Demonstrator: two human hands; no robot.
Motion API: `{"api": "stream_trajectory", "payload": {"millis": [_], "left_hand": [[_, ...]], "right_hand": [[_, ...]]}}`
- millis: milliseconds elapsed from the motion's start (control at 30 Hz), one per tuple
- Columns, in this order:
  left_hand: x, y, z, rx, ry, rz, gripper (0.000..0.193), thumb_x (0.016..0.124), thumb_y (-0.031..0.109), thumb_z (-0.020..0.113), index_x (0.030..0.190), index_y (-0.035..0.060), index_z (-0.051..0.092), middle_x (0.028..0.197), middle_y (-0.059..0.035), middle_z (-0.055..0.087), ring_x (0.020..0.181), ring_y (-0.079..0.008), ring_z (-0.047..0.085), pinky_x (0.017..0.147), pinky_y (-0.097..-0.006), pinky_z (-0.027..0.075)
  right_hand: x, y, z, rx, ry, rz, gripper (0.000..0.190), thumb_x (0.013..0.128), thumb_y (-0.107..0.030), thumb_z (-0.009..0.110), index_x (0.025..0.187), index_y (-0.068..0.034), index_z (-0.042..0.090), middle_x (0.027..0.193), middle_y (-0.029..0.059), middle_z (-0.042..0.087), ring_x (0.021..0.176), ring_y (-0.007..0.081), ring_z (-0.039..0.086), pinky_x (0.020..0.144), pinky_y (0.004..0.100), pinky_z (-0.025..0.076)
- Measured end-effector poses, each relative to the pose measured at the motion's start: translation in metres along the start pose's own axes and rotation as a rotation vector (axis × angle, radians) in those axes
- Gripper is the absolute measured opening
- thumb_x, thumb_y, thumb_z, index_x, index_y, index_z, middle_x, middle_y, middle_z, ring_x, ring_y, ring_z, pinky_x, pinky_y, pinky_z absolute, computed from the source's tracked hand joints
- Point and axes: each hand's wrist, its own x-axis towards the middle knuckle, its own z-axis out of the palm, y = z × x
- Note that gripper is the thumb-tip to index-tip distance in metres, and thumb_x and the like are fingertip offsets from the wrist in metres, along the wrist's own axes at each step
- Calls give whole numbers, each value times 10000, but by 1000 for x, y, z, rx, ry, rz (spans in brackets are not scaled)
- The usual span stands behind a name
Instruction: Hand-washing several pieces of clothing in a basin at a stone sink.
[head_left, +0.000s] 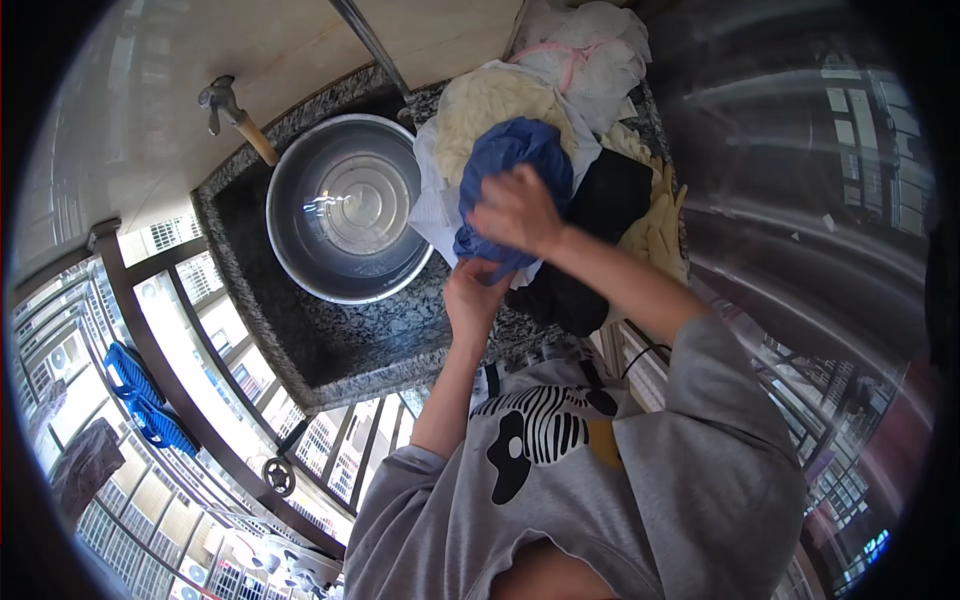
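A crumpled blue cloth lies on a pile of cream fabric and white cloth on the granite ledge. My left hand pinches the blue cloth's near end. Over the middle of the same cloth is my right hand, slightly blurred, its fingers curled; whether they grip the fabric is hidden. Just left of the pile, a round metal basin holding clear water sits inside the granite sink.
Black fabric and cream rubber gloves lie right of the pile. Behind it is a white mesh bag with pink trim. A wall tap juts over the sink's back left. Blue slippers rest by the left railing.
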Motion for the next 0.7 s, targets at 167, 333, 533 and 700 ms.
{"api": "stream_trajectory", "payload": {"millis": [167, 333, 533, 700], "left_hand": [[5, 1, 9, -50, -29, -42, 263, 701, 144, 866, 831, -22, 709, 737, -97, 710, 638, -127, 648, 634, -281, 512], [7, -4, -4, 21, -84, -113, 272, 713, 172, 863, 853, -5, 710, 723, -94, 706, 632, -143, 650, 625, -292, 512], [10, 46, -29, -29, -140, 6, 259, 712, 141, 855, 856, -7, 698, 817, -92, 664, 777, -164, 644, 747, -317, 504], [-11, 97, -94, -293, -140, 399, 224, 677, 46, 835, 842, 27, 685, 1053, -95, 622, 1056, -234, 580, 905, -351, 452]], "right_hand": [[48, 92, -5, -144, 110, 310, 305, 828, -336, 711, 617, -147, 598, 706, 77, 559, 694, 283, 606, 630, 432, 446], [-15, 5, -11, 134, -138, -67, 101, 797, -241, 719, 754, -170, 662, 786, 24, 570, 748, 196, 606, 626, 375, 467], [28, 74, 4, -338, 134, 245, 179, 893, -325, 672, 826, -159, 674, 779, 3, 530, 669, 170, 588, 519, 279, 422], [55, 111, -38, 778, -24, 1265, 336, 951, -408, 587, 860, -106, 703, 749, 42, 558, 626, 202, 597, 531, 323, 449]]}}
